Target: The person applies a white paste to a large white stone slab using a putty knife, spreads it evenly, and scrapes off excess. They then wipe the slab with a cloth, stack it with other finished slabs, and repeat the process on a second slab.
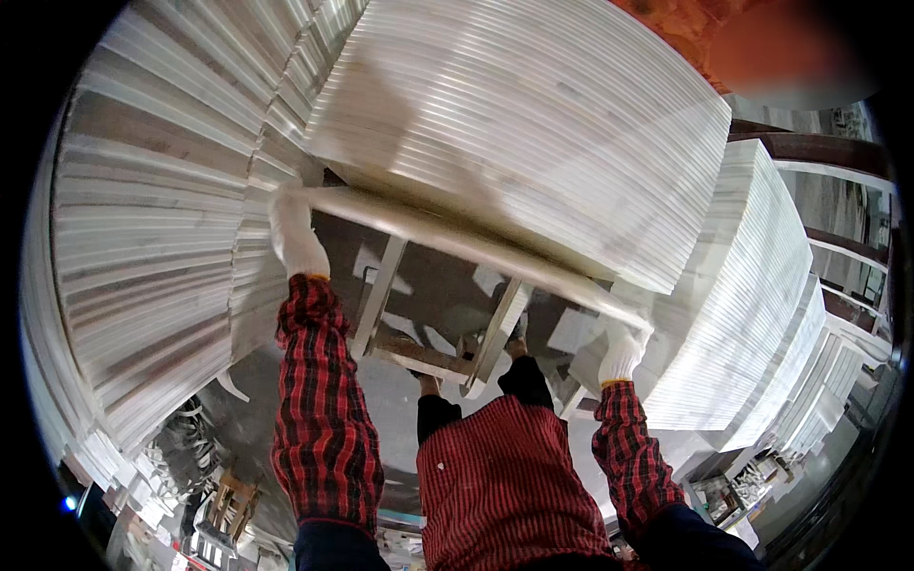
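Observation:
A long, pale wooden strip (466, 246) spans the space between my hands, slanting from upper left to lower right. Its left end is gripped by my left hand (297, 236), in a white glove. At the other end, my right hand (622, 354), gloved the same way, is closed on the strip; its fingertips are partly hidden. Just beyond the strip lies a big stack of thin white strips (533, 124), their edges making close parallel lines. Below the strip stands a wooden support frame (500, 333) with pale legs.
More piled white strips (162, 219) rise close by my left arm. Further stacks (733, 295) stand on the right, beside my right hand. My feet are near the support's low crossbar (424, 360). A wooden stool (228, 504) and clutter lie at the lower left.

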The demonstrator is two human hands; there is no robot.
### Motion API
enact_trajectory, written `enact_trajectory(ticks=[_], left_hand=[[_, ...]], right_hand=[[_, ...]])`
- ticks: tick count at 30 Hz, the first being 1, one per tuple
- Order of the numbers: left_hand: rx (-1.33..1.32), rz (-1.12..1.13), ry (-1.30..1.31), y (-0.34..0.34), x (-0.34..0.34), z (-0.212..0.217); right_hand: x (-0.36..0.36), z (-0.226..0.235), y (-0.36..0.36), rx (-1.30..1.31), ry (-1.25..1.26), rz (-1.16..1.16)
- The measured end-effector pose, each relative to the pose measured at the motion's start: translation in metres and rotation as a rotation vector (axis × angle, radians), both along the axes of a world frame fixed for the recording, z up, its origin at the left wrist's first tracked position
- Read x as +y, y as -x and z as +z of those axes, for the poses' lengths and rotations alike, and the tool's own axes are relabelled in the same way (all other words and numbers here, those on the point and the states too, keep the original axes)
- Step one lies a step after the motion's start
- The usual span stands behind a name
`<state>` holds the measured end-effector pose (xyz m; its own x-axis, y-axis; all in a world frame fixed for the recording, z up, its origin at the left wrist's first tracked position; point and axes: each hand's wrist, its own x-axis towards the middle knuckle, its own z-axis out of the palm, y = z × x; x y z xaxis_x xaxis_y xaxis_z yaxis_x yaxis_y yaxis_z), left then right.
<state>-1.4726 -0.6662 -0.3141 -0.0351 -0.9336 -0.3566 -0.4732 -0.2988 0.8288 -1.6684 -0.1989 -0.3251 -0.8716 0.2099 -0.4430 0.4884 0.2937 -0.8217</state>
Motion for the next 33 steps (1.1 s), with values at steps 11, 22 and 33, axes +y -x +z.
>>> enact_trajectory(ticks=[11, 22, 33], left_hand=[[-0.008, -0.010, -0.041, -0.053, 0.014, -0.130], [0.104, 0.335, 0.261, -0.153, 0.083, -0.036], [0.298, 0.894, 0.276, -0.331, 0.306, 0.310]], right_hand=[[0.061, -0.093, -0.007, -0.297, 0.219, 0.242], [0.090, -0.034, -0.011, -0.744, 0.739, 0.113], [0.072, 0.136, 0.030, 0.182, -0.193, 1.705]])
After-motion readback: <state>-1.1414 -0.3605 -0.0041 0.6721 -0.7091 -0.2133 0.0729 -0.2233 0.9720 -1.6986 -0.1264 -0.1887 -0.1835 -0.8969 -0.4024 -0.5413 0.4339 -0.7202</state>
